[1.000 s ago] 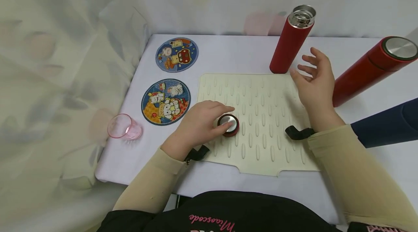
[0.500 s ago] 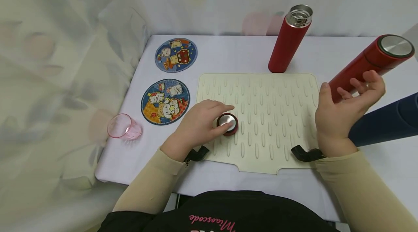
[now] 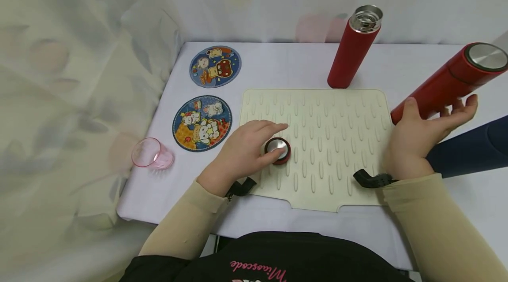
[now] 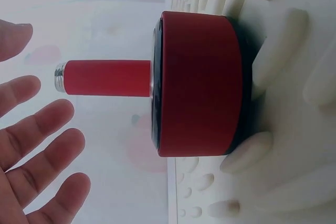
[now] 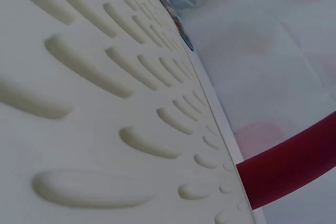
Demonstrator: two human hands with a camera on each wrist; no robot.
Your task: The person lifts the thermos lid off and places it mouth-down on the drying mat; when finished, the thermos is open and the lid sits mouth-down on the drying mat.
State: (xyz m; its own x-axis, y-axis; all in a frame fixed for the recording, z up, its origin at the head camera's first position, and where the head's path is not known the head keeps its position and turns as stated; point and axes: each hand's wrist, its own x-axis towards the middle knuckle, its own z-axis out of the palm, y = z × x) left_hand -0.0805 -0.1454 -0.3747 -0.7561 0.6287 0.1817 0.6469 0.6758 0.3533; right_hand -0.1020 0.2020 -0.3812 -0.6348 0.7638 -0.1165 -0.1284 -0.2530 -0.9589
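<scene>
My left hand hovers over a red bottle cap with a silver top. The cap stands on the cream ribbed mat; in the left wrist view, a gap separates the loosely bent fingers from the cap. My right hand holds a capped red thermos, its thumb on the near left side and fingers round the right. The thermos stands right of the mat. Behind the mat stands a second red thermos, uncapped, its steel mouth exposed. The right wrist view shows only this open thermos.
A dark blue bottle stands close to the right hand. Two round cartoon coasters, one upper and one lower, lie left of the mat. A pink clear cup stands near the table's left edge.
My right hand has moved right and slightly down, from beside the open thermos to the capped one, and its fingers now go round it. The left hand and cap stay put.
</scene>
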